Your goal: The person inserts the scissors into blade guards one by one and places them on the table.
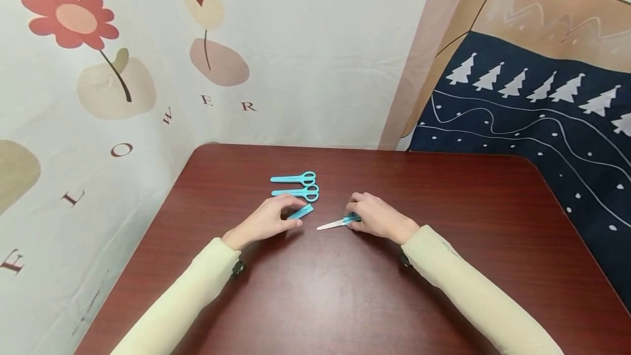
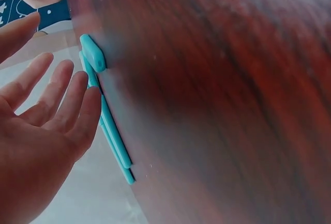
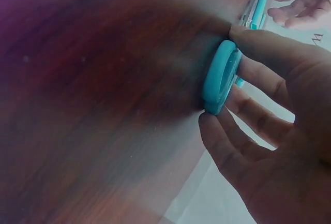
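Note:
My left hand [image 1: 266, 219] is held with fingers spread around a teal blade cover [image 1: 302, 212]. In the left wrist view, the cover [image 2: 93, 53] lies on the tabletop just beyond the relaxed fingertips [image 2: 83, 81]. My right hand [image 1: 377, 216] holds a small pair of teal-handled scissors [image 1: 332, 224], with the bare metal blades pointing left toward the cover. Up close in the right wrist view, the thumb and fingers curve around the scissors' handle loops [image 3: 220, 79], low over the table.
Behind the left hand lie two more teal scissors, an upper pair [image 1: 291, 179] and a lower pair [image 1: 291, 193], side by side with covered blades pointing left. They rest on a dark red wooden table [image 1: 335, 300]. A patterned curtain [image 1: 315, 70] hangs along its back edge.

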The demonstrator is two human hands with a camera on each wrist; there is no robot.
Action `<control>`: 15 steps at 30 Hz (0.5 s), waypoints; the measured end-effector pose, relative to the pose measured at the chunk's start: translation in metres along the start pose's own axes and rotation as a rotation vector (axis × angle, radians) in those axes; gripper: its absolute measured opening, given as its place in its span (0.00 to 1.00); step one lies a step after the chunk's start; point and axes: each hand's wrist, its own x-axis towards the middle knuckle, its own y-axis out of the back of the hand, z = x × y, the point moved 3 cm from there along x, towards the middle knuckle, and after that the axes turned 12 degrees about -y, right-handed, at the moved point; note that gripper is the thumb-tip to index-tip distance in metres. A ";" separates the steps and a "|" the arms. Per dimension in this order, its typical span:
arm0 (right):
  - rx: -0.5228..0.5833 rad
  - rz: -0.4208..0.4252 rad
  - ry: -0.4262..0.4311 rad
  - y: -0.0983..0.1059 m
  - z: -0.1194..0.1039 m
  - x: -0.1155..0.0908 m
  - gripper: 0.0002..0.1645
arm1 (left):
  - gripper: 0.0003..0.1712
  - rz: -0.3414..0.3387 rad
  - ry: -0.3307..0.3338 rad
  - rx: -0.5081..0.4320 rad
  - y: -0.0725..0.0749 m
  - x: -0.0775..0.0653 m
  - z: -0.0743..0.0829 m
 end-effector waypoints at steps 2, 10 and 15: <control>0.000 -0.001 -0.005 0.001 0.001 -0.003 0.10 | 0.24 0.001 0.002 -0.006 -0.001 0.001 -0.001; -0.013 0.017 0.007 0.003 0.005 -0.017 0.10 | 0.24 -0.010 0.033 -0.019 -0.008 0.007 -0.006; 0.003 0.044 -0.005 0.007 0.008 -0.026 0.10 | 0.24 -0.006 0.049 -0.043 -0.009 0.010 -0.004</control>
